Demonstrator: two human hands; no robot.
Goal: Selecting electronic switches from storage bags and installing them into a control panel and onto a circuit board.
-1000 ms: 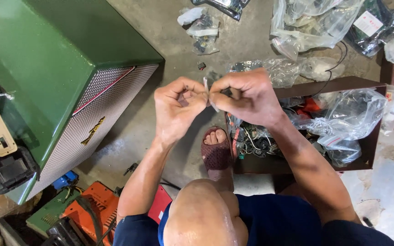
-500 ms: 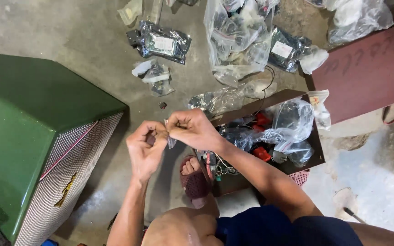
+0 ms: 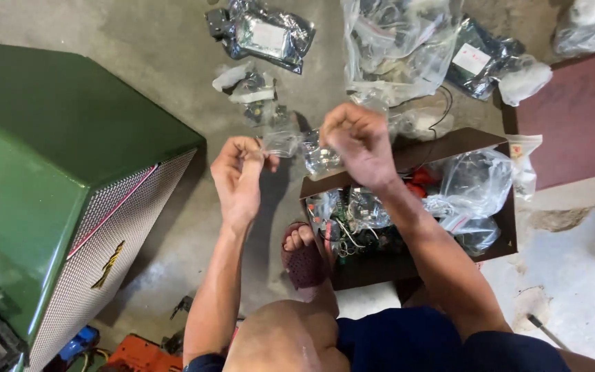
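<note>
My left hand (image 3: pixel 237 171) pinches a small clear plastic bag (image 3: pixel 282 142) between thumb and fingers, held up over the concrete floor. My right hand (image 3: pixel 357 141) is a little to the right of it, fingers curled as a loose fist; I cannot tell whether it holds anything. Both hands hover above my bent knee and my foot in a dark red sandal (image 3: pixel 304 258). Just below the right forearm lies a brown cardboard box (image 3: pixel 504 238) filled with wires, small parts and clear bags.
A large green cabinet with a mesh grille (image 3: pixel 70 186) stands at the left. Several plastic and silver bags of parts (image 3: pixel 263 34) lie scattered on the floor at the top. A dark red board (image 3: pixel 580 110) sits at the right. Orange tool (image 3: pixel 139 355) lies bottom left.
The view has shifted so hands sit higher. My hands, pinched together on a small piece before, have drawn apart; the left now holds the small clear bag.
</note>
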